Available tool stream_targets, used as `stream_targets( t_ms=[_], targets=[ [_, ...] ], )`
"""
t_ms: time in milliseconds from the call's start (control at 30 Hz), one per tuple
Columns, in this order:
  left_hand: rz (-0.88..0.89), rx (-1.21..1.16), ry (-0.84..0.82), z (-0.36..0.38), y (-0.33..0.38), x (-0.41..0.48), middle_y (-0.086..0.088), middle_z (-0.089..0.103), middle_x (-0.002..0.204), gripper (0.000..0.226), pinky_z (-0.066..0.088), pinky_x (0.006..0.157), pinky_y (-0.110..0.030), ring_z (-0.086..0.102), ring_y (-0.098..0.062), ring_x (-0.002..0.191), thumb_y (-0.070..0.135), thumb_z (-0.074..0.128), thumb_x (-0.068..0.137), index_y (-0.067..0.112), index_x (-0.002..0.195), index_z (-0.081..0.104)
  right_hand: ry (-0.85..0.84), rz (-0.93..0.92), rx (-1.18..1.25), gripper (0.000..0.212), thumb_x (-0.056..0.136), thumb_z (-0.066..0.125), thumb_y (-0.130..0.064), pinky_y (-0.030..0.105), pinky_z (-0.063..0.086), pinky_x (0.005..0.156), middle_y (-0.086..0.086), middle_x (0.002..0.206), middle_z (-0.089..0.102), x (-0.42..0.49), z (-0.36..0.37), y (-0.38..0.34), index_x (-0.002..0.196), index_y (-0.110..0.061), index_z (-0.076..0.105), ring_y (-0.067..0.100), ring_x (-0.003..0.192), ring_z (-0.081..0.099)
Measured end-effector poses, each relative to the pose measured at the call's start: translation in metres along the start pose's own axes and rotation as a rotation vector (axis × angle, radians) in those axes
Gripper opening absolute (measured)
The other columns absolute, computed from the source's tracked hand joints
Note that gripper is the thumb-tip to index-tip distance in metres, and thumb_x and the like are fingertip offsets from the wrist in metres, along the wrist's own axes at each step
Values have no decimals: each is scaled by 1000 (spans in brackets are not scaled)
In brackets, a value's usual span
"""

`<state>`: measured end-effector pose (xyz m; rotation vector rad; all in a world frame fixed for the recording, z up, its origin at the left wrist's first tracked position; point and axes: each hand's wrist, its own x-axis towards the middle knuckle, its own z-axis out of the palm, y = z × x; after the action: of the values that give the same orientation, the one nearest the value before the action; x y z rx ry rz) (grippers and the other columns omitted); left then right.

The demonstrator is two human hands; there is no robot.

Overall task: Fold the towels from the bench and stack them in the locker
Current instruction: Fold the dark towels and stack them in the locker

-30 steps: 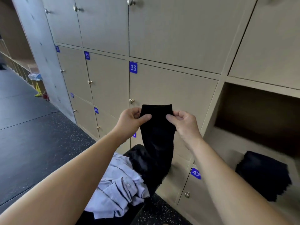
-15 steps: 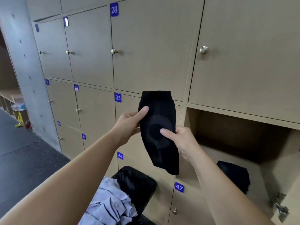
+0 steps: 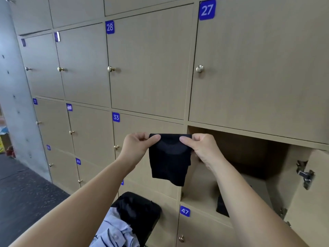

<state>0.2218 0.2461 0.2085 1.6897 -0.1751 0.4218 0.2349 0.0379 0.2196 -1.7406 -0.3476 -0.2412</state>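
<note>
Closed locker doors (image 3: 151, 68) with round brass knobs (image 3: 111, 69) carry blue number tags (image 3: 206, 10). A grey concrete pillar (image 3: 16, 107) stands leftward on dark speckled floor (image 3: 23, 196).

Dark folded pile (image 3: 221, 205) in open locker (image 3: 249, 154) mostly hidden behind right forearm. Blue shirt (image 3: 114, 232) cut off by bottom edge. Far-left door number plates (image 3: 35, 101) too blurred to read.
</note>
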Motion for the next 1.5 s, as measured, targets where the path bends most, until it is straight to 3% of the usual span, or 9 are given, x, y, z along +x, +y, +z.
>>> stream_targets(
  t_ms=[167, 300, 433, 600, 767, 1000, 1167, 1367, 1500],
  targets=[
    [36, 5, -4, 7, 12, 8, 7, 68, 67, 26, 47, 73, -23, 63, -5, 68, 25, 68, 91, 14, 68, 63, -13, -64, -110, 16, 91, 64, -18, 11, 43, 61, 1, 79, 67, 6, -16, -16, 75, -15, 65, 6, 71, 57],
    [36, -19, 18, 12, 19, 19, 4, 65, 66, 37, 45, 74, -24, 57, -9, 67, 31, 68, 91, 16, 58, 61, 64, -113, -92, 15, 89, 66, -20, 7, 42, 59, -2, 75, 63, 16, -20, -25, 76, -13, 65, 6, 69, 55],
    [3, -67, 37, 15, 23, 30, -6, 65, 75, 40, 50, 87, -34, 59, -16, 77, 40, 70, 88, 7, 68, 61, 140, -104, -23, 25, 88, 68, -22, 8, 42, 55, -8, 60, 58, 25, -21, -33, 70, -7, 62, -3, 54, 51],
    [-23, -134, 78, 21, 23, 35, -6, 61, 73, 34, 52, 76, -24, 58, -10, 65, 33, 71, 89, 3, 77, 61, 144, -91, -31, 24, 88, 68, -24, 32, 54, 72, 9, 81, 68, 30, -20, -32, 80, -2, 66, 16, 77, 63],
    [-52, -159, 48, 23, 13, 35, -14, 59, 78, 30, 58, 82, -31, 61, -19, 73, 32, 72, 88, 4, 85, 61, 170, -76, -34, 19, 87, 70, -23, 39, 55, 75, 5, 80, 67, 29, -19, -18, 73, -12, 63, 19, 82, 64],
    [-123, -171, 62, 35, -7, 19, -12, 66, 83, 26, 56, 72, -29, 66, -20, 79, 21, 75, 85, 6, 87, 55, 193, -25, -16, 23, 85, 71, -21, 25, 49, 65, 10, 91, 66, 13, -22, 11, 99, -15, 54, 18, 83, 63],
    [-213, -201, -65, 44, -18, 12, -10, 73, 98, 41, 56, 85, -35, 70, -21, 90, 24, 77, 83, 17, 117, 55, 171, -22, -51, 33, 87, 69, -19, 23, 51, 69, 11, 89, 68, 4, -24, 26, 114, -18, 50, 18, 85, 66],
    [-266, -135, -221, 55, -28, 6, -11, 74, 99, 26, 56, 83, -36, 69, -29, 97, 22, 73, 86, 8, 106, 67, 219, -30, -51, 25, 88, 68, -19, 14, 49, 65, 5, 85, 67, -5, -23, 37, 109, -18, 54, 15, 83, 66],
    [-270, -134, -261, 61, -34, 5, -12, 74, 100, 28, 56, 88, -39, 69, -30, 99, 25, 72, 87, 7, 108, 67, 61, 103, 99, 48, 83, 73, -30, 15, 49, 69, -5, 98, 63, -15, -27, 40, 124, -20, 51, 9, 91, 63]
  ],
)
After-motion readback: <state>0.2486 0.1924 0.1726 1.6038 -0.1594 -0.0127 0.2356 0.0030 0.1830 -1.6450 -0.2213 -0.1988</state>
